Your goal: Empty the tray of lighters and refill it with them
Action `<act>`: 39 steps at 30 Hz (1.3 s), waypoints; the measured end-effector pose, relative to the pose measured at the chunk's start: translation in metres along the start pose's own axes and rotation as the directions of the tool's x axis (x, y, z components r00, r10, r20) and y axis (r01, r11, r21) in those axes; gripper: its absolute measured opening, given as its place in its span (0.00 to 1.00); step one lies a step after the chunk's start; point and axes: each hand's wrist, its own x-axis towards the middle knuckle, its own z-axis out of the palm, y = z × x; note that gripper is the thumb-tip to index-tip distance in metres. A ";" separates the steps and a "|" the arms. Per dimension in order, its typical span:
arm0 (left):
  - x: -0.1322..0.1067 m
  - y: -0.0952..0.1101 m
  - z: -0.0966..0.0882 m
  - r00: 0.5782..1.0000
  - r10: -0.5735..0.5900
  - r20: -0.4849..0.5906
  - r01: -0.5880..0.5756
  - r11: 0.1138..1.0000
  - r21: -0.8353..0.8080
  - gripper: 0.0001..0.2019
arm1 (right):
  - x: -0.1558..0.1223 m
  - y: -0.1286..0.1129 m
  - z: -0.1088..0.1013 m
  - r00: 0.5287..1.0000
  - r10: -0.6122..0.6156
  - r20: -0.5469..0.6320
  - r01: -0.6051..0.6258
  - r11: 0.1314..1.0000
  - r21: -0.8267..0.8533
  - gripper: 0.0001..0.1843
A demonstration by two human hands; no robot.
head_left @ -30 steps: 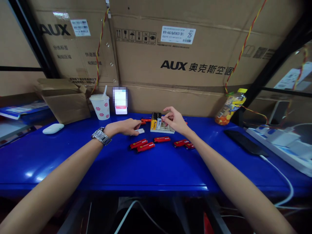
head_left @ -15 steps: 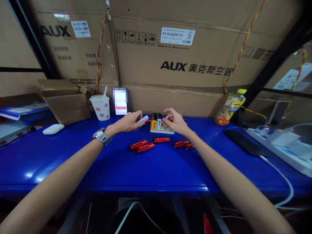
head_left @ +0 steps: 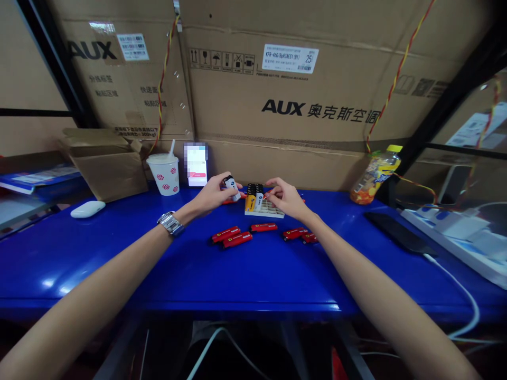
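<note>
My left hand point(head_left: 217, 194) holds a white lighter point(head_left: 231, 188) with a black top, gripped between thumb and fingers and tilted. Just right of it stands a pale compartment tray point(head_left: 269, 214) with a row of yellow lighters point(head_left: 250, 202) and white lighters point(head_left: 259, 201) upright at its left side. Bare cells show at its right. Over that right part is my right hand point(head_left: 287, 198), fingers bent and apart, fingertips close to the white lighters; whether they touch is unclear. Several red lighters point(head_left: 237, 239) lie on the blue table point(head_left: 269, 279) in front of the tray.
A paper cup point(head_left: 164, 177) with a straw and a lit phone point(head_left: 196, 169) stand at back left, near a white case point(head_left: 87, 209). On the right are a drink bottle point(head_left: 374, 177), a black phone point(head_left: 396, 232) on a cable and a power strip point(head_left: 455, 240). Cardboard boxes point(head_left: 309, 137) form the back.
My left hand has turned the white lighter from lying nearly flat to a more upright tilt, its black top now showing. My right hand stays almost in place by the tray.
</note>
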 end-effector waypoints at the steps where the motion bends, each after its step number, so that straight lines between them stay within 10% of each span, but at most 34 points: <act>1: 0.000 -0.001 0.002 1.000 -0.028 0.012 0.029 0.997 -0.065 0.12 | 0.000 0.000 0.000 1.000 0.000 0.001 0.000 1.000 -0.004 0.16; 10: 0.003 -0.010 0.009 0.983 -0.177 0.052 0.184 0.953 -0.239 0.09 | 0.000 0.003 0.001 1.000 -0.020 0.021 0.021 0.997 -0.074 0.15; 15: 0.001 -0.009 0.009 0.992 -0.090 -0.093 0.089 0.996 -0.008 0.26 | -0.001 0.000 0.000 0.999 -0.021 0.047 0.025 0.996 -0.090 0.15; 22: 0.003 -0.014 0.010 0.961 0.019 -0.274 0.076 0.941 0.329 0.17 | -0.001 -0.004 0.000 0.999 -0.014 0.032 0.016 0.998 -0.067 0.14; 39: -0.007 -0.004 0.034 0.991 0.082 -0.103 0.003 0.767 0.641 0.06 | -0.003 -0.068 0.023 0.996 -0.079 0.029 0.075 0.990 0.123 0.17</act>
